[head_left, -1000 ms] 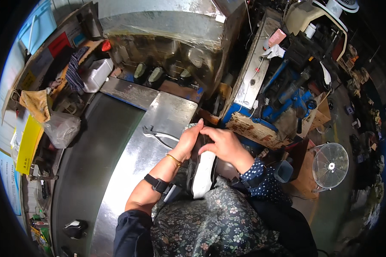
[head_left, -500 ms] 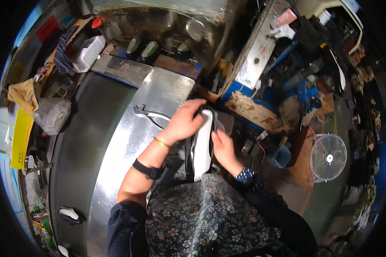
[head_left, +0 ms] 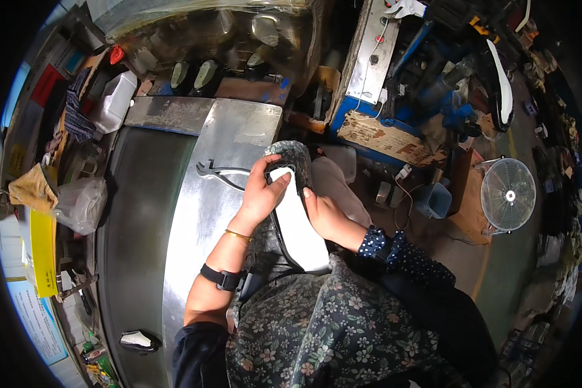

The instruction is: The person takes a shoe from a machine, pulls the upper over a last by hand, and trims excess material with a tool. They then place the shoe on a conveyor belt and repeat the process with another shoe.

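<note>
A dark shoe with a long white underside lies bottom up over my lap, its near end against my floral apron. My left hand grips its far end, thumb on the white face and fingers round the dark edge. On the right edge my right hand is closed, its thumb along the rim and its other fingers mostly hidden beneath. Left of my left hand, metal pliers rest on the shiny metal tabletop; one handle runs behind that hand.
A dark conveyor belt runs left of the tabletop, carrying another white-bottomed shoe. More shoes stand at the back. To the right are a blue-edged machine, a plastic bin and a round fan.
The shoe has turned so its white underside faces up more fully. My left thumb has come down onto its far end. The belt shoe sits farther up in the picture; the whole view has shifted.
</note>
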The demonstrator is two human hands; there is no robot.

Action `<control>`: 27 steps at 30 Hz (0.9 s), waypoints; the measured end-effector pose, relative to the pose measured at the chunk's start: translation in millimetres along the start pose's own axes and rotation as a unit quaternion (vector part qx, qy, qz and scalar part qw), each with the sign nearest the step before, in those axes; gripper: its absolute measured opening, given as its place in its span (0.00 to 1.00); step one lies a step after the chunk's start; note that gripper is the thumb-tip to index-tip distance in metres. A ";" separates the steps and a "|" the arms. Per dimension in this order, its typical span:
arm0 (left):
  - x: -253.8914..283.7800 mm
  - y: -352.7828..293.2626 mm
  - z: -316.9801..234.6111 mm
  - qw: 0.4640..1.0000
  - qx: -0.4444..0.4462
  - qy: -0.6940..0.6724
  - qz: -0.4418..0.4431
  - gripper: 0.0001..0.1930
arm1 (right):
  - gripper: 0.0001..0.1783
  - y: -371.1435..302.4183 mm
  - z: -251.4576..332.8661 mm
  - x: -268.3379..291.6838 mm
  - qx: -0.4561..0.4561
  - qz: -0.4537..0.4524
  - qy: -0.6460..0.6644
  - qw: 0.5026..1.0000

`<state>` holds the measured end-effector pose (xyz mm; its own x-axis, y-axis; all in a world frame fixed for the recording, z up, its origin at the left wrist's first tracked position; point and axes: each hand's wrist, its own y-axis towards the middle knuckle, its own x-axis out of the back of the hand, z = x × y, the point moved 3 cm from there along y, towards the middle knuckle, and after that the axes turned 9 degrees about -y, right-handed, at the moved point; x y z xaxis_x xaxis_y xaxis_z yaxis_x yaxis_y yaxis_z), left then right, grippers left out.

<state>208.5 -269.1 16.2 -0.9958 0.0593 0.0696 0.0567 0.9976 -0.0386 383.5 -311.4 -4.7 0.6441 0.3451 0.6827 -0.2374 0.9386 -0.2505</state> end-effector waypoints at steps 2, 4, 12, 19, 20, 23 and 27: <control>-2.4 7.8 3.9 1.000 -0.005 0.002 -0.006 0.25 | 0.24 2.5 17.3 13.3 0.095 -0.075 -0.059 0.991; -5.4 15.5 1.7 0.996 -0.081 0.043 -0.013 0.23 | 0.17 0.9 31.5 23.4 0.208 -0.205 -0.242 0.925; -13.6 7.9 -8.6 0.957 0.090 -0.253 0.110 0.30 | 0.38 -15.3 -12.8 -6.4 0.142 0.029 0.289 0.946; 2.1 -50.1 -11.5 0.935 0.146 0.287 -0.150 0.25 | 0.46 -5.0 21.0 -15.7 0.004 0.103 0.105 0.989; 3.3 -52.3 -13.8 0.825 0.083 0.548 -0.107 0.25 | 0.46 -8.0 26.6 -19.3 -0.018 0.137 0.095 0.986; 19.0 -53.8 -14.9 0.833 -0.040 0.547 -0.076 0.25 | 0.45 -16.8 33.7 -15.6 -0.005 0.084 0.116 0.990; 36.4 -39.7 -9.8 0.953 0.236 0.156 0.106 0.41 | 0.46 4.9 29.1 4.6 0.036 0.028 0.191 0.980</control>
<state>170.6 -306.2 30.0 -0.8921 0.3377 0.3000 0.1417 0.8398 -0.5241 364.1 -305.2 17.3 0.8511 0.3835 0.3584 -0.3213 0.9206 -0.2221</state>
